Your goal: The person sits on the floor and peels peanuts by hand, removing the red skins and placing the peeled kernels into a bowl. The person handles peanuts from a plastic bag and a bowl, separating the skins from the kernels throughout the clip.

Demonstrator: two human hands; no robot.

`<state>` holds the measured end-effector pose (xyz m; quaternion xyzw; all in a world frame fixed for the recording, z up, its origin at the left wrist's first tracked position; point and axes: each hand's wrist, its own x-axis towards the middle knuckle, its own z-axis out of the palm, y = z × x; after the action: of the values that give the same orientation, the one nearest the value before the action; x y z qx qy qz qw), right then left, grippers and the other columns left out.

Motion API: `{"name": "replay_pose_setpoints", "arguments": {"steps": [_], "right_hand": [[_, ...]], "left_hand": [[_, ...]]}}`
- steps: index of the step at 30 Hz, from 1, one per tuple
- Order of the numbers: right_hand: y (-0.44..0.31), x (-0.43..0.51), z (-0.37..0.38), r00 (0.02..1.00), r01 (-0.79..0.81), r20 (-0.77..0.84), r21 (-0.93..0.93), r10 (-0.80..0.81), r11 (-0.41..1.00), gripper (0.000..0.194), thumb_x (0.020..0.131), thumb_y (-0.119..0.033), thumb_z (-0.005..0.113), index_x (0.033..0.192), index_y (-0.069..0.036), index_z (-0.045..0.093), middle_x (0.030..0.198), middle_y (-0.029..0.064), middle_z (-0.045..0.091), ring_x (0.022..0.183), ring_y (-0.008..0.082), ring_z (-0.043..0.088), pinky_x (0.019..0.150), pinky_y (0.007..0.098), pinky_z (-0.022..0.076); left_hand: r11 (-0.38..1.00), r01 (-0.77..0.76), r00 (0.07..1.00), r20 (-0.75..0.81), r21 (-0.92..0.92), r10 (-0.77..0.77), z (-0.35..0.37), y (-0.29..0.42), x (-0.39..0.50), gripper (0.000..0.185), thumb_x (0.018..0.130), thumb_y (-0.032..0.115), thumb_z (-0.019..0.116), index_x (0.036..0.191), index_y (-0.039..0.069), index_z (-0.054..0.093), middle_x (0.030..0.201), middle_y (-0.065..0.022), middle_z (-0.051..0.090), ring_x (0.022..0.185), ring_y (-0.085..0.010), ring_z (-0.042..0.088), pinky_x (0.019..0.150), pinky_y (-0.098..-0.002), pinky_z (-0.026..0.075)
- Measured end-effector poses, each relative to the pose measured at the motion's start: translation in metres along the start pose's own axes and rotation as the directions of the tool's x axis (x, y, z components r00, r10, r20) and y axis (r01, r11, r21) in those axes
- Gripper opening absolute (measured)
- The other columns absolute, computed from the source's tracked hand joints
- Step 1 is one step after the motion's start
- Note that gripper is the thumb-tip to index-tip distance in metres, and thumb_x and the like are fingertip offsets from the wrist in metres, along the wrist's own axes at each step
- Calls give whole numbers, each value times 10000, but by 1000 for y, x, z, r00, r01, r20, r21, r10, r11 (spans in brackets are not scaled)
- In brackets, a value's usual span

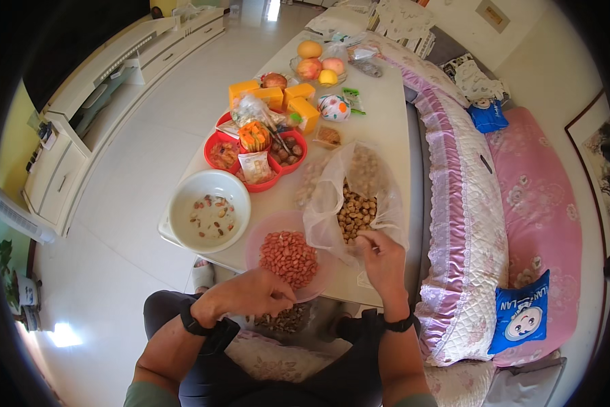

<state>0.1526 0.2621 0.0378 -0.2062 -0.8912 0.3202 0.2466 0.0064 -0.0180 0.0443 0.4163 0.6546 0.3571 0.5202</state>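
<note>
My left hand [251, 294] hangs over the near rim of a pink plastic bowl [327, 272] of shelled red-skinned peanuts [288, 258]. Its thumb and fingers are drawn together; a small pale bit shows at the tips, too small to identify. Below that hand is a container of broken shells [279, 320], partly hidden. My right hand [383, 259] is at the mouth of a translucent plastic bag [322, 224], fingertips beside the brown unshelled nuts, probably peanuts [356, 213]. Whether those fingers grip a nut or the bag's edge is unclear.
A white basin [173, 208] with scattered kernels stands at the table's left corner. Behind it are a red divided snack tray [256, 187], orange boxes [305, 114] and fruit [310, 68]. A quilt-covered sofa [467, 229] runs along the right.
</note>
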Motion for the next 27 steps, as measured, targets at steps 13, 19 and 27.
{"name": "replay_pose_setpoints", "arguments": {"steps": [13,19,27], "right_hand": [[60,27,-18,913,-76,-366,-583,-179,809,476,888,-214,854,1279,7,695,1191,199,738,1139,410,699,965,480,567],[108,30,-7,940,-286,-266,-268,215,920,438,921,-305,830,1188,24,720,963,194,773,885,451,738,822,501,578],[175,30,-19,891,-280,-120,613,438,739,179,1051,-179,724,980,-15,721,868,32,734,727,145,661,660,332,509]], "left_hand": [[978,-200,863,-462,55,203,14,-12,25,197,971,187,772,1101,41,789,885,-135,798,797,-240,770,755,-374,591],[953,-171,753,-590,251,291,15,-14,47,593,975,193,786,1527,117,583,1170,-158,768,957,-268,756,854,-393,620],[941,-173,753,-576,292,317,15,8,75,800,956,177,770,1666,180,402,1369,-195,678,1208,-399,693,1036,-491,569]]}}
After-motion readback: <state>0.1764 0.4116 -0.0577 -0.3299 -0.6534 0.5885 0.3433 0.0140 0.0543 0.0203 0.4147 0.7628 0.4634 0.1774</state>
